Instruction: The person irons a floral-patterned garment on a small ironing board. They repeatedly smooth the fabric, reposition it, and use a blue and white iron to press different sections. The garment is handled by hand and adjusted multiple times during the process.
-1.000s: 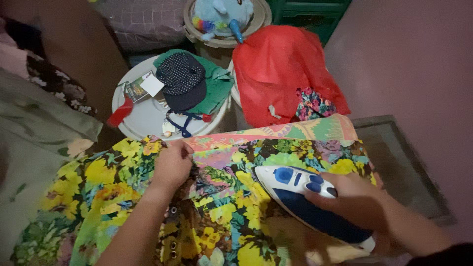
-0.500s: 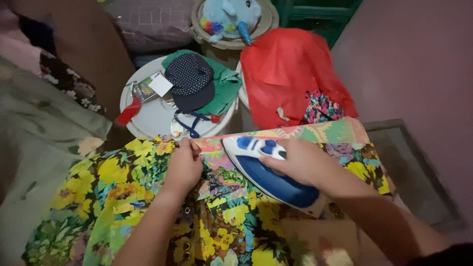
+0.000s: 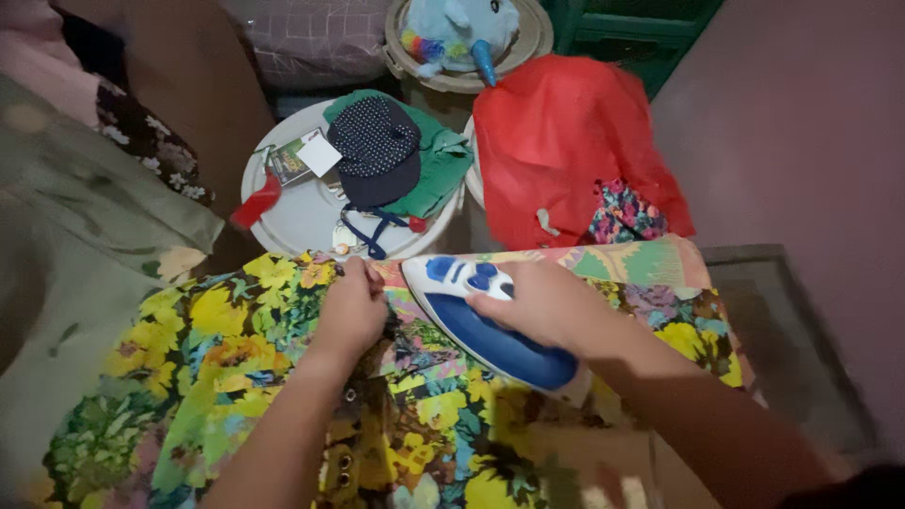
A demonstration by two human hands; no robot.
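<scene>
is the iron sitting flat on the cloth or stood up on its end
Flat. The iron lies soleplate down on the flowered cloth, gripped by the right hand; the left hand pins the cloth beside it.

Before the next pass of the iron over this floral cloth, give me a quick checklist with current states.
1. Right hand grips the blue and white iron by its handle: ok.
2. Left hand pins the floral garment at its far edge: ok.
3. Left hand apart from the iron's tip: not ok, they lie close together.
4. Cloth flat ahead of the iron: cannot tell, folds show under the left hand.
5. Iron's cord free: cannot tell, no cord shows.
6. Red cloth and white round table apart from the iron: ok.
</scene>
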